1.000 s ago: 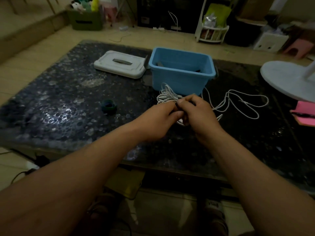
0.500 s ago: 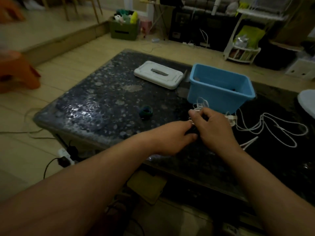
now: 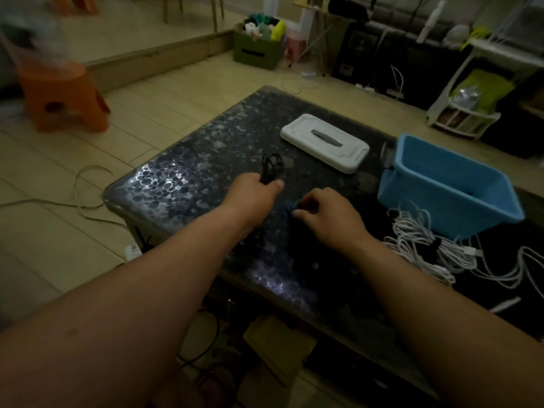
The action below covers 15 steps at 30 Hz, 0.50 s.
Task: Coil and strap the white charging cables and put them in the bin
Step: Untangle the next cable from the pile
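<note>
A coiled white cable with a dark strap round its middle lies on the dark table, just in front of the blue bin. More loose white cable trails to its right. My left hand grips a black strap that sticks up from its fist. My right hand rests on the table with fingers curled round a small dark roll, mostly hidden. Both hands are left of the coiled cable and apart from it.
A white lid with a grey handle lies behind my hands, left of the bin. An orange stool stands on the tiled floor at far left. A cable runs over the floor beside the table's left edge.
Both hands have let go of the white coil, which now lies strapped by the bin. They moved left; the left hand now holds a black strap. The view swung left.
</note>
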### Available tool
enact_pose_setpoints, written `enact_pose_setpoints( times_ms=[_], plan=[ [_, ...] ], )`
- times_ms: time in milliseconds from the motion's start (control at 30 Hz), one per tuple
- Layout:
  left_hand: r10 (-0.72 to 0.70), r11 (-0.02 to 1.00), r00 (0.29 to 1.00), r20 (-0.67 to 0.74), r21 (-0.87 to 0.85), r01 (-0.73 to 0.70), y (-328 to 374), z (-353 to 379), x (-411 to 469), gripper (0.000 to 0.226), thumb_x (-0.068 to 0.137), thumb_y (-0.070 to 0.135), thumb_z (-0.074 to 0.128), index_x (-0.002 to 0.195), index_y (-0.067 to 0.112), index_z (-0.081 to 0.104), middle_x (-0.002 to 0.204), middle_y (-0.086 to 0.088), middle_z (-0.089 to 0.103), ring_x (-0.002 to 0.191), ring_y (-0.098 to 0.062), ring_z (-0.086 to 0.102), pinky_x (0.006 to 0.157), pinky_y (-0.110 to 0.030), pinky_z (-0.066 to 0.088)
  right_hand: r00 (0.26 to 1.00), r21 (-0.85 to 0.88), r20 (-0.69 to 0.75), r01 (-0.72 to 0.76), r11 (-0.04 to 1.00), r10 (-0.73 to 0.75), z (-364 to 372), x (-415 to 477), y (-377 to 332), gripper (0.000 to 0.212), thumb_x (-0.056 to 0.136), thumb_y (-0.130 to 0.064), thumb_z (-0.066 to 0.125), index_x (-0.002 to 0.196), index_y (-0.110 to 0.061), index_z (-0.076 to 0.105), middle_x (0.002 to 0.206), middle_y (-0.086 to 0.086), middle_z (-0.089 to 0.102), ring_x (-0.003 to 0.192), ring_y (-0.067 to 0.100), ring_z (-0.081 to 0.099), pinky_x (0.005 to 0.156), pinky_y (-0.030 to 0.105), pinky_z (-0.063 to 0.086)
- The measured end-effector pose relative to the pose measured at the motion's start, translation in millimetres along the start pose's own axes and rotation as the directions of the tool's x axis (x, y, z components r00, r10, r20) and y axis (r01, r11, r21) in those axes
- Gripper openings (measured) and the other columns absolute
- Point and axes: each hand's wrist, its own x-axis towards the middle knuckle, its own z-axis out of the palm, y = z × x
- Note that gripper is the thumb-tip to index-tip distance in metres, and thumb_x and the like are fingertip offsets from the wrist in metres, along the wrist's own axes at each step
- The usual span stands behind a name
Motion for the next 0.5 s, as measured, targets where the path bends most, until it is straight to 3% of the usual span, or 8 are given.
enact_pose_setpoints(
  times_ms=[67,167,300,400,500],
  plan=[
    [0.027,0.995,0.998,0.052,0.091,-0.032,-10,7,9,0.015,0.098,0.035,0.070,0.098,0.019,0.069,0.080,-0.004,0.065,0.070,-0.022,0.061,0.060,-0.032,0.047,1.000,-0.060,0.005,0.012,0.998,-0.012,9,5,-2,0.013,0.094,-0.042,0.073,0.099,-0.030,0.071,0.101,-0.005,0.059,0.096,0.020,0.062,0.081,0.037,0.051],
    [0.047,0.985,0.985,0.164,0.158,-0.073,-23,17,14,0.019,0.094,0.034,0.073,0.110,0.023,0.072,0.098,-0.005,0.075,0.086,-0.023,0.072,0.076,-0.040,0.063,0.999,0.029,-0.033,0.001,1.000,0.000,9,-1,8,0.006,0.094,-0.036,0.072,0.094,-0.030,0.070,0.098,-0.007,0.067,0.095,0.019,0.065,0.083,0.039,0.055],
    [0.073,0.973,0.951,0.299,0.188,-0.134,-25,35,5,0.009,0.101,0.023,0.069,0.106,0.017,0.074,0.079,-0.002,0.074,0.053,-0.003,0.063,0.047,-0.016,0.046,0.998,0.244,-0.051,-0.017,0.970,0.030,-4,-28,23,0.008,0.093,-0.028,0.078,0.087,-0.027,0.072,0.083,-0.009,0.073,0.076,0.008,0.069,0.070,0.027,0.053],
    [0.094,0.973,0.948,0.304,0.172,-0.152,-21,50,-2,0.007,0.101,0.020,0.069,0.101,0.016,0.074,0.082,-0.003,0.078,0.059,-0.006,0.066,0.052,-0.018,0.048,0.991,0.340,-0.087,-0.069,0.938,0.104,-13,-47,34,0.011,0.094,-0.024,0.078,0.085,-0.023,0.071,0.077,-0.006,0.072,0.068,0.005,0.065,0.064,0.020,0.048],
    [0.064,0.969,0.952,0.301,0.209,-0.131,-20,60,-8,0.009,0.101,0.019,0.067,0.096,0.015,0.073,0.078,-0.004,0.076,0.044,-0.001,0.059,0.043,-0.015,0.042,0.960,0.576,-0.132,-0.127,0.807,0.245,-27,-62,45,0.012,0.098,-0.020,0.073,0.087,-0.019,0.068,0.085,-0.001,0.077,0.074,0.009,0.067,0.071,0.026,0.053]
  ],
)
